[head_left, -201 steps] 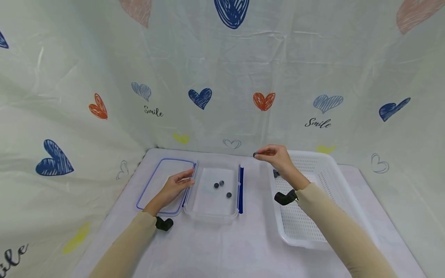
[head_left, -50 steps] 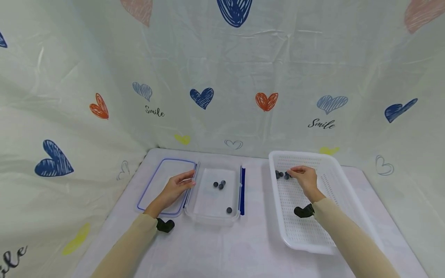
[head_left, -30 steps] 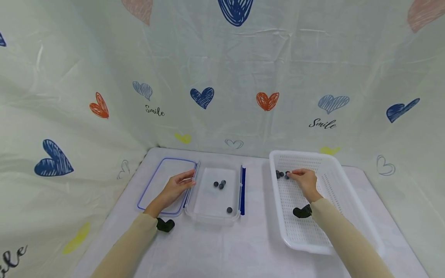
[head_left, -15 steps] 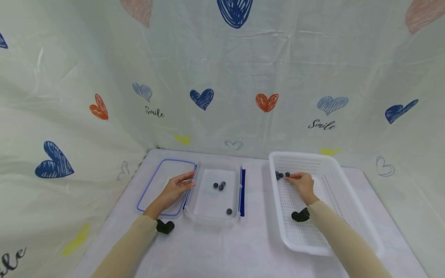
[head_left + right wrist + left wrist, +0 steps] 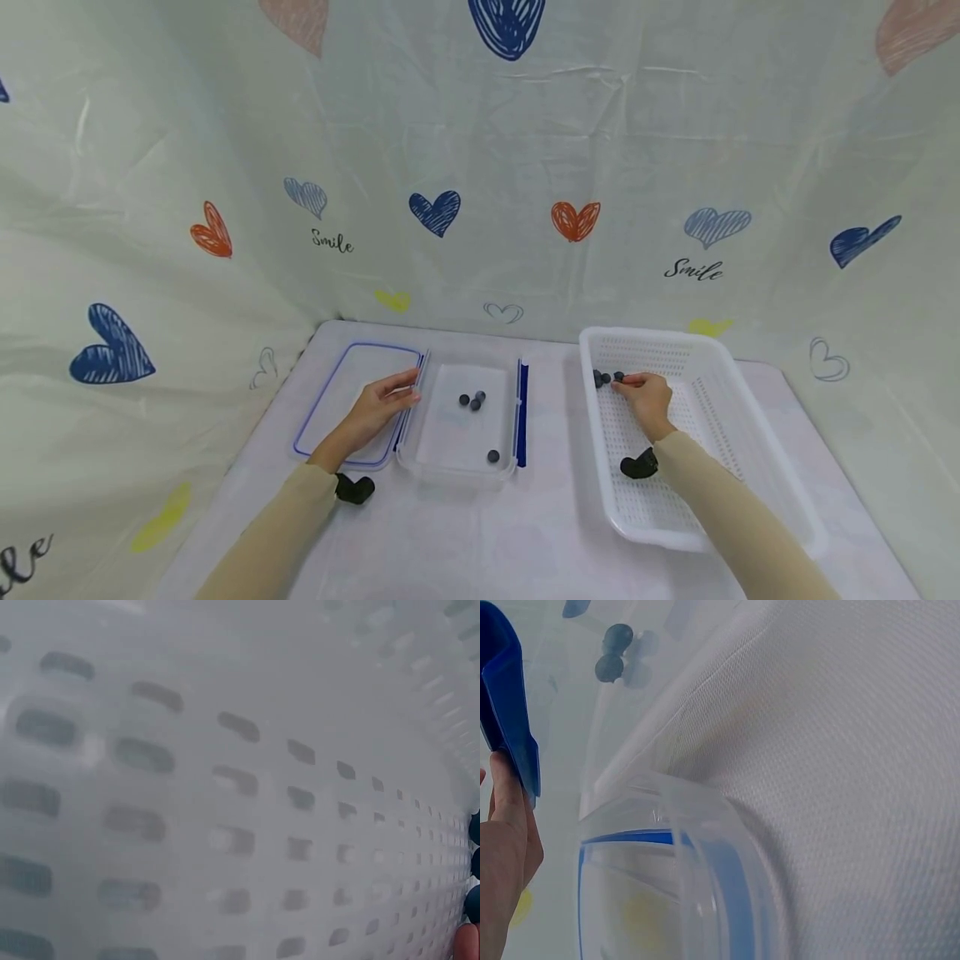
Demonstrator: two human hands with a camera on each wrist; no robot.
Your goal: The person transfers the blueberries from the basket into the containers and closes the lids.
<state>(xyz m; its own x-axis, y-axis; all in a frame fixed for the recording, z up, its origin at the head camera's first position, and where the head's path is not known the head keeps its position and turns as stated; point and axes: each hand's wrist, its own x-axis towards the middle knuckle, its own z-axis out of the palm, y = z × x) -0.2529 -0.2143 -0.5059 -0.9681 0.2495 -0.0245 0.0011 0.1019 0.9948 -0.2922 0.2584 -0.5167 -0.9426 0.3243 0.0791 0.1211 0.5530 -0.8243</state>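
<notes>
In the head view my left hand (image 5: 367, 417) lies at the left side of a clear plastic container (image 5: 457, 473), its fingers fairly straight against the edge. The left wrist view has these fingers touching a blue side latch (image 5: 510, 697). Three blueberries (image 5: 476, 405) sit together inside the container, and another blueberry (image 5: 492, 456) lies near its front right corner. My right hand (image 5: 651, 404) reaches into a white perforated basket (image 5: 596, 437), thumb and index tips close together right beside a blueberry (image 5: 618, 377). Whether they pinch a berry I cannot tell. More blueberries (image 5: 606, 378) lie against the basket's left wall.
A clear lid with a blue seal (image 5: 352, 383) lies left of the container, partly under the left hand. The blue right-hand latch (image 5: 522, 417) hangs outward. A white cloth (image 5: 480, 550) covers the table, and a heart-printed curtain (image 5: 495, 142) rises behind.
Since the oldest frame, the right hand has gone from above the basket's left rim, blueberry in fingers, down inside it. The container now shows one more blueberry. The left hand stays put.
</notes>
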